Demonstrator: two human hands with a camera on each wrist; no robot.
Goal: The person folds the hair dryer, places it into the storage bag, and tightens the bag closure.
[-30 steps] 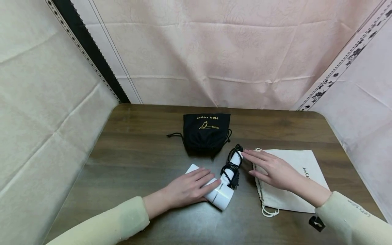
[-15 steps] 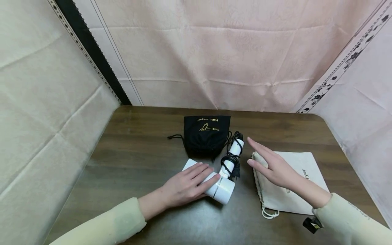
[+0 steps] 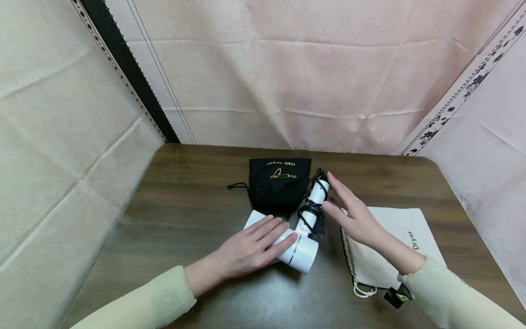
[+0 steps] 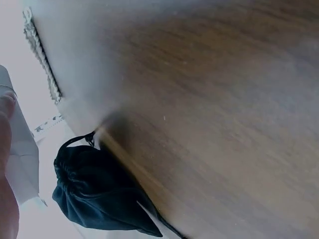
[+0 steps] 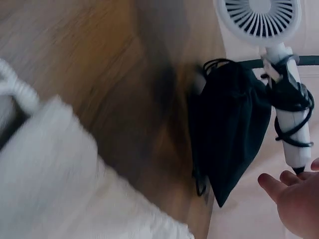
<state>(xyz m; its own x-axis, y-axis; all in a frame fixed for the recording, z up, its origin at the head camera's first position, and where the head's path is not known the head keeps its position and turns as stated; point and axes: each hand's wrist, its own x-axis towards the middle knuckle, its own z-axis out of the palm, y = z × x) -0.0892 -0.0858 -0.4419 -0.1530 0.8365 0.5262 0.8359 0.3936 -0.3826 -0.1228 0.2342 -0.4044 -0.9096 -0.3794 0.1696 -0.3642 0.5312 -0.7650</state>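
hands at dryer, grille right-wrist only

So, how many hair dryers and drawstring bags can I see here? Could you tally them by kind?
Hair dryer: 1
Drawstring bags: 2, a black bag and a white bag
Total: 3

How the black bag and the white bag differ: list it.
The black bag carries gold print; the white bag, dark print. The black bag looks gathered and rounded; the white bag lies flat. The black bag sits left of the hair dryer handle; the white bag, right of it. Both have drawstrings.
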